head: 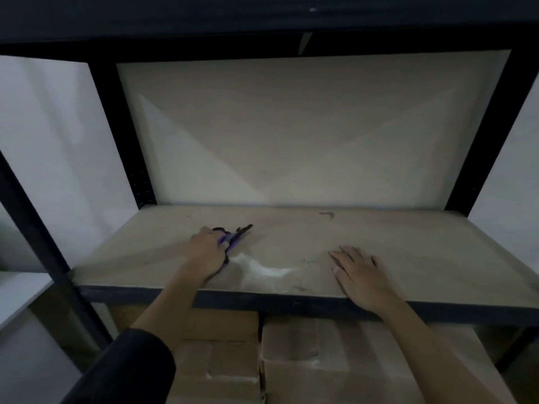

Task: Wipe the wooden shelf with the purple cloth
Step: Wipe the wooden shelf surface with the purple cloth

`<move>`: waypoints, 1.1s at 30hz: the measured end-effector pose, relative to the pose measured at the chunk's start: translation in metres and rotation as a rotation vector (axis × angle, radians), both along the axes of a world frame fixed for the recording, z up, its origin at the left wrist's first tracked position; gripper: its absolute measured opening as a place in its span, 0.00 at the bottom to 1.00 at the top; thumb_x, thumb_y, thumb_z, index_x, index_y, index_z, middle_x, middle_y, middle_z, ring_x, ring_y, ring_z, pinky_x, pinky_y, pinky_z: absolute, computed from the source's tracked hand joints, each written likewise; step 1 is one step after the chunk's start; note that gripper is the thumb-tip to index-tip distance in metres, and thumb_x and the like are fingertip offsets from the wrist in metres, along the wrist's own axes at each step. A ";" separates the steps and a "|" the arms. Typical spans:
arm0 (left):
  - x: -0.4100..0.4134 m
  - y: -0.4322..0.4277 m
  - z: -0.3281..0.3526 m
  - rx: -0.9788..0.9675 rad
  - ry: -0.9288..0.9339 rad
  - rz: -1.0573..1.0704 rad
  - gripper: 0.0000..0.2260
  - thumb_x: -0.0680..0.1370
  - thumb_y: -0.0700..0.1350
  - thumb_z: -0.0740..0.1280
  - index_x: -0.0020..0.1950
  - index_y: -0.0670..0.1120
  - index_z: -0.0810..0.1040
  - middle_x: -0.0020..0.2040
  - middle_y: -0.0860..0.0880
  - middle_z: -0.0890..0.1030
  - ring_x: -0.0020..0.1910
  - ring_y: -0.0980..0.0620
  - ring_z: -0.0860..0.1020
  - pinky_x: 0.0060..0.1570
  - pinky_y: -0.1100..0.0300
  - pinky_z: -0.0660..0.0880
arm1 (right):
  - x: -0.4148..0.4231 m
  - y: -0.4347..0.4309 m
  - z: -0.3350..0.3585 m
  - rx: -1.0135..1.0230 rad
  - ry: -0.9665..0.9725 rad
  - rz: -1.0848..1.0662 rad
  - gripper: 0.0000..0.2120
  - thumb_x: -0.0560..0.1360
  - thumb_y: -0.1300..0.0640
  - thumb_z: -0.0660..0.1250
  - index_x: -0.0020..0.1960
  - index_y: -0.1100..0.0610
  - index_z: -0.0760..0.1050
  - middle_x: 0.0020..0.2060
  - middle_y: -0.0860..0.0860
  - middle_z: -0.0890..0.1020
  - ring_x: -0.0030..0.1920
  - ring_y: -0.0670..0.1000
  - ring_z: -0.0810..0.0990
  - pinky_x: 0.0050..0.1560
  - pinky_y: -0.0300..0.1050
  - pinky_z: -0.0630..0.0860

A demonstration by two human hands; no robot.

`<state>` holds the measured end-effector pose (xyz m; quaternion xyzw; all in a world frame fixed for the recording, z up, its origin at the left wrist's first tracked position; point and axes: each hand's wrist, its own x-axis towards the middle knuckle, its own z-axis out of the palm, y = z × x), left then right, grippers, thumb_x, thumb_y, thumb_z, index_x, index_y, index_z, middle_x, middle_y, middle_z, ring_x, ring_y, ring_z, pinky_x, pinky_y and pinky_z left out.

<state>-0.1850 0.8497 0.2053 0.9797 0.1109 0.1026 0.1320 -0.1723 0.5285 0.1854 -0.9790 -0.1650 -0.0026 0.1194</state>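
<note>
The purple cloth (230, 239), left of centre frame, is looking soft, light and bunchable (best gripped as a wad). The left hand (208, 255) is clutching it against the wooden shelf (408, 258); the right hand (358, 277) is lying spread flat beside white dust (262, 268).

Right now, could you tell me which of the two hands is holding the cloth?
The left hand, gripping the purple cloth on the shelf. The right hand lies flat and empty, fingers spread.

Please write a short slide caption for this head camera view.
Left hand presses purple cloth on dusty wooden shelf; right hand rests flat.
</note>
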 end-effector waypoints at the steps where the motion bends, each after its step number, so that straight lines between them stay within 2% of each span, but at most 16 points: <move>1: -0.004 -0.011 0.001 -0.025 -0.019 -0.091 0.09 0.79 0.47 0.60 0.54 0.49 0.77 0.54 0.42 0.74 0.52 0.40 0.75 0.52 0.53 0.70 | 0.000 -0.001 0.000 -0.002 0.000 0.000 0.21 0.81 0.47 0.46 0.73 0.46 0.55 0.76 0.47 0.54 0.76 0.52 0.51 0.74 0.56 0.48; 3: -0.016 -0.027 0.005 -0.115 0.008 -0.302 0.06 0.78 0.46 0.62 0.42 0.53 0.76 0.44 0.46 0.78 0.45 0.44 0.78 0.46 0.55 0.70 | 0.000 -0.002 0.000 -0.005 0.010 0.004 0.21 0.81 0.47 0.46 0.74 0.46 0.55 0.76 0.47 0.54 0.76 0.52 0.50 0.74 0.55 0.48; 5: -0.024 -0.028 0.013 -0.253 0.022 -0.360 0.10 0.77 0.42 0.63 0.36 0.52 0.74 0.38 0.47 0.79 0.39 0.47 0.78 0.42 0.57 0.70 | -0.001 -0.003 0.001 -0.011 0.020 0.013 0.22 0.81 0.47 0.46 0.74 0.46 0.54 0.76 0.47 0.53 0.76 0.52 0.50 0.74 0.55 0.47; 7: -0.022 -0.016 0.020 -0.310 -0.109 -0.226 0.13 0.77 0.41 0.63 0.33 0.52 0.73 0.37 0.45 0.80 0.38 0.46 0.77 0.40 0.56 0.70 | -0.002 -0.003 0.002 -0.015 0.027 0.019 0.22 0.81 0.46 0.45 0.74 0.46 0.53 0.77 0.47 0.52 0.76 0.52 0.50 0.74 0.55 0.47; 8: -0.019 -0.006 0.022 -0.270 -0.166 -0.130 0.12 0.77 0.43 0.62 0.33 0.52 0.73 0.39 0.43 0.80 0.38 0.45 0.78 0.41 0.55 0.72 | -0.002 -0.002 0.002 -0.015 0.028 0.020 0.22 0.81 0.46 0.45 0.74 0.46 0.53 0.77 0.47 0.52 0.76 0.51 0.50 0.74 0.56 0.47; 9: -0.016 0.004 0.022 -0.195 -0.174 -0.036 0.10 0.78 0.45 0.61 0.36 0.52 0.73 0.43 0.41 0.80 0.40 0.43 0.78 0.42 0.53 0.73 | -0.002 -0.002 0.003 -0.013 0.025 0.021 0.22 0.81 0.46 0.45 0.74 0.46 0.53 0.77 0.47 0.52 0.76 0.51 0.50 0.74 0.56 0.47; 11: -0.014 0.014 0.018 -0.047 -0.053 0.097 0.09 0.79 0.49 0.59 0.49 0.49 0.77 0.52 0.39 0.76 0.47 0.40 0.77 0.48 0.51 0.74 | -0.002 -0.002 0.003 -0.014 0.021 0.023 0.22 0.81 0.47 0.45 0.74 0.46 0.54 0.76 0.47 0.53 0.76 0.51 0.50 0.74 0.56 0.48; 12: -0.014 0.012 0.014 -0.011 0.027 0.118 0.11 0.79 0.49 0.58 0.55 0.47 0.76 0.56 0.39 0.74 0.50 0.40 0.76 0.50 0.51 0.74 | -0.002 -0.003 0.002 -0.016 0.022 0.024 0.22 0.81 0.47 0.46 0.74 0.46 0.54 0.76 0.47 0.53 0.76 0.52 0.50 0.74 0.56 0.48; 14: -0.018 -0.001 0.007 -0.019 0.066 0.100 0.13 0.80 0.49 0.58 0.60 0.46 0.74 0.59 0.39 0.71 0.52 0.40 0.75 0.53 0.50 0.74 | -0.001 -0.003 0.002 -0.016 0.020 0.020 0.22 0.81 0.47 0.46 0.74 0.46 0.54 0.76 0.47 0.53 0.76 0.52 0.50 0.74 0.56 0.47; 16: -0.025 -0.018 0.007 -0.048 0.044 -0.009 0.12 0.80 0.49 0.58 0.58 0.47 0.75 0.56 0.41 0.72 0.50 0.41 0.75 0.52 0.51 0.73 | -0.001 -0.003 0.002 -0.019 0.017 0.017 0.22 0.81 0.47 0.46 0.74 0.46 0.54 0.76 0.48 0.54 0.76 0.52 0.50 0.74 0.56 0.47; 19: -0.043 -0.041 0.017 -0.189 0.075 -0.277 0.07 0.79 0.46 0.61 0.42 0.52 0.76 0.41 0.49 0.77 0.41 0.47 0.78 0.45 0.54 0.72 | -0.001 -0.004 0.003 -0.007 0.042 0.037 0.22 0.81 0.47 0.46 0.74 0.46 0.54 0.76 0.48 0.53 0.76 0.52 0.50 0.74 0.57 0.46; 21: -0.057 -0.049 0.022 -0.258 0.103 -0.351 0.06 0.79 0.46 0.61 0.45 0.50 0.78 0.42 0.51 0.76 0.44 0.49 0.76 0.50 0.53 0.71 | -0.001 -0.010 0.004 0.034 0.068 0.069 0.22 0.81 0.47 0.47 0.74 0.46 0.54 0.76 0.48 0.54 0.76 0.51 0.51 0.74 0.56 0.47; 24: -0.070 -0.034 0.026 -0.250 -0.056 -0.124 0.10 0.80 0.45 0.59 0.53 0.42 0.77 0.48 0.42 0.79 0.47 0.44 0.77 0.51 0.53 0.71 | -0.003 -0.032 0.007 0.071 0.039 0.051 0.22 0.81 0.47 0.49 0.74 0.48 0.57 0.75 0.48 0.59 0.74 0.50 0.56 0.74 0.55 0.51; 27: -0.078 -0.009 0.015 -0.028 -0.106 0.197 0.13 0.80 0.48 0.57 0.58 0.43 0.75 0.56 0.40 0.75 0.50 0.40 0.76 0.50 0.52 0.72 | -0.007 -0.049 0.003 0.000 0.025 -0.015 0.22 0.81 0.47 0.47 0.74 0.48 0.56 0.76 0.49 0.56 0.75 0.52 0.53 0.74 0.56 0.49; 30: -0.081 -0.019 0.002 0.070 -0.104 0.215 0.13 0.80 0.48 0.56 0.59 0.43 0.74 0.57 0.40 0.76 0.51 0.40 0.75 0.50 0.51 0.71 | -0.008 -0.048 -0.003 -0.040 -0.011 -0.023 0.22 0.81 0.47 0.45 0.74 0.48 0.55 0.76 0.49 0.55 0.76 0.53 0.52 0.74 0.56 0.49; 33: -0.086 -0.045 0.000 0.126 -0.062 0.168 0.14 0.81 0.48 0.54 0.62 0.44 0.71 0.61 0.42 0.74 0.56 0.41 0.73 0.55 0.52 0.69 | -0.006 -0.046 -0.004 -0.038 -0.028 -0.027 0.22 0.81 0.47 0.45 0.74 0.48 0.55 0.76 0.49 0.55 0.76 0.54 0.52 0.74 0.58 0.50</move>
